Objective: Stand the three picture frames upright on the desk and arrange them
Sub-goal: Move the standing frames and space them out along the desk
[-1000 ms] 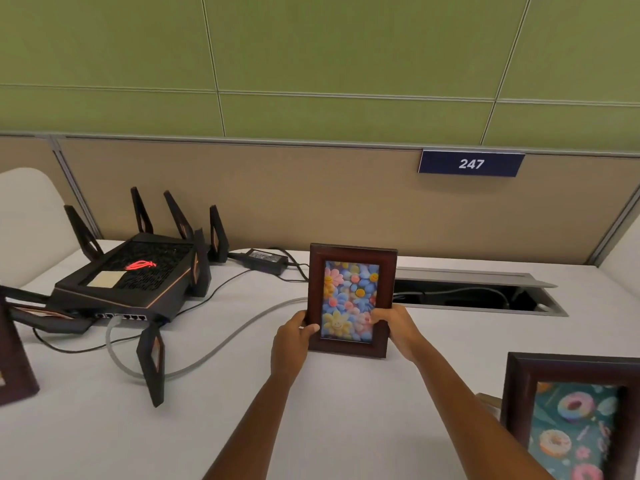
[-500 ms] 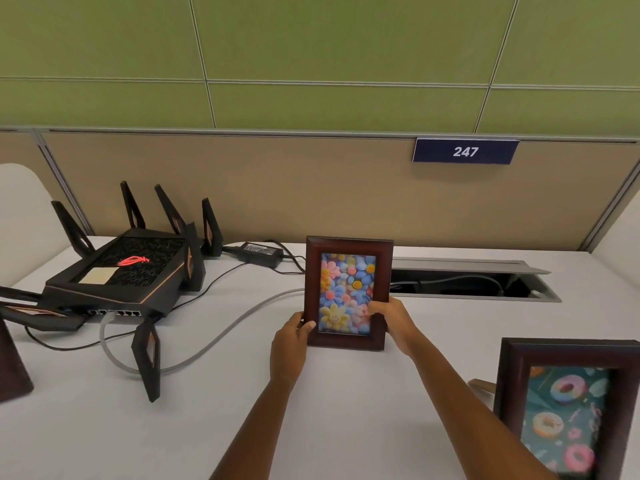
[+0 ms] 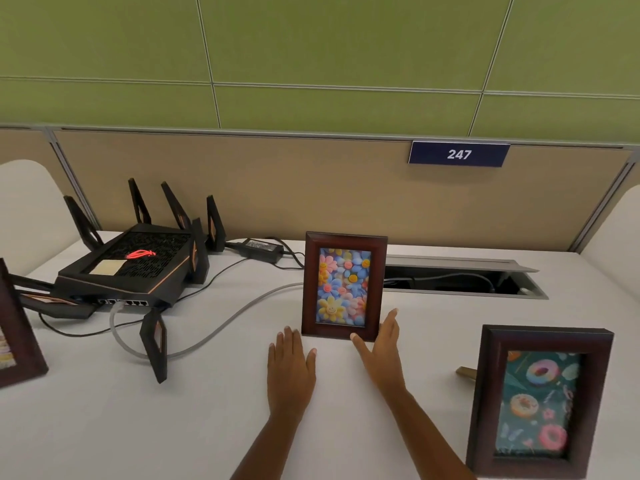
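Flower picture frame (image 3: 344,286) stands upright on the white desk (image 3: 214,420), a little right of the middle of the view, its dark wood border facing me and its picture of bright smiling blooms in portrait. Both my hands are off it and spread flat. My left hand (image 3: 290,363) lies palm down just below the frame's lower left corner, fingers loose and empty, apart from the wood. My right hand (image 3: 382,348) is open too, holding nothing; its fingers reach up beside the frame's lower right corner, and I cannot tell whether they brush the edge or sit just clear of it.

At the lower right of the view, the doughnut picture frame (image 3: 538,403) also stands upright, near me and well apart from the flower one, with a brass-coloured piece showing just behind its left side. At the far left edge, a third picture frame (image 3: 15,327) is cut off by the view, so only its dark right border and a sliver of its picture show.

Behind and left of the flower frame sits a black router (image 3: 133,271) with raised antennas and a glowing red logo. A grey cable (image 3: 221,323) runs from its ports across the desk and passes behind the flower frame. A black power adapter (image 3: 261,248) lies further back. An open cable tray (image 3: 460,280) is set into the desk right of the flower frame. On the beige partition at the upper right hangs a blue sign (image 3: 459,154) reading 247.
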`<state>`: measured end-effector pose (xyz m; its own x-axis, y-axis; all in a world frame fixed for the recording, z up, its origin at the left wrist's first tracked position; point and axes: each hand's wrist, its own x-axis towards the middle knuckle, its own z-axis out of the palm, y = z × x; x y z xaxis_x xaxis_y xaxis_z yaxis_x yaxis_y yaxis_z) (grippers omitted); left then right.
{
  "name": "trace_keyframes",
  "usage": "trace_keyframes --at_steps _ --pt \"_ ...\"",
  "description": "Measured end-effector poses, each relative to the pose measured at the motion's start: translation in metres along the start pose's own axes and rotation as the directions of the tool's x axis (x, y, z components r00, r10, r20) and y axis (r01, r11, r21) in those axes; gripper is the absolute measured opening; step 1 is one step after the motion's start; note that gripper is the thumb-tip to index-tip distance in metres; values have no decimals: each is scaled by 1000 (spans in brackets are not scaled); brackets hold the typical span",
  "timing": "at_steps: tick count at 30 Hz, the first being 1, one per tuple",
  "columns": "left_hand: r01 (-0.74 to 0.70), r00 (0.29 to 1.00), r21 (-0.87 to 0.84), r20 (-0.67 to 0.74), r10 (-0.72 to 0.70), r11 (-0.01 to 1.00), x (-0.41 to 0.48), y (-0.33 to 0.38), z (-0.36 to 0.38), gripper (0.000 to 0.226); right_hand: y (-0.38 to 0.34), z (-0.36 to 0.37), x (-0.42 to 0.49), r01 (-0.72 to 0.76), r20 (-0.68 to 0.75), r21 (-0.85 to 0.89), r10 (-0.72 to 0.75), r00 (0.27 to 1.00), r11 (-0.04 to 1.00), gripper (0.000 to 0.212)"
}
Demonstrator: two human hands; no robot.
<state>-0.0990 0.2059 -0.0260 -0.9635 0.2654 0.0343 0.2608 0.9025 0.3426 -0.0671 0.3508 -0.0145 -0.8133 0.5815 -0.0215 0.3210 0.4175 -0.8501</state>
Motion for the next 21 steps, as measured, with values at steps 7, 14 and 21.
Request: trace_keyframes --at_steps 7,14,21 --pt "-2 1000 64 24 1 998 -38 0 3 59 11 5 -46 43 -14 -291 -49 999 956 73" --pt "-37 999 103 -23 39 994 -91 9 -17 108 23 4 -86 142 139 -471 -86 987 871 61" --pt "-65 998 176 -6 67 982 -134 9 -24 85 27 -8 -118 251 202 -513 -169 965 821 55"
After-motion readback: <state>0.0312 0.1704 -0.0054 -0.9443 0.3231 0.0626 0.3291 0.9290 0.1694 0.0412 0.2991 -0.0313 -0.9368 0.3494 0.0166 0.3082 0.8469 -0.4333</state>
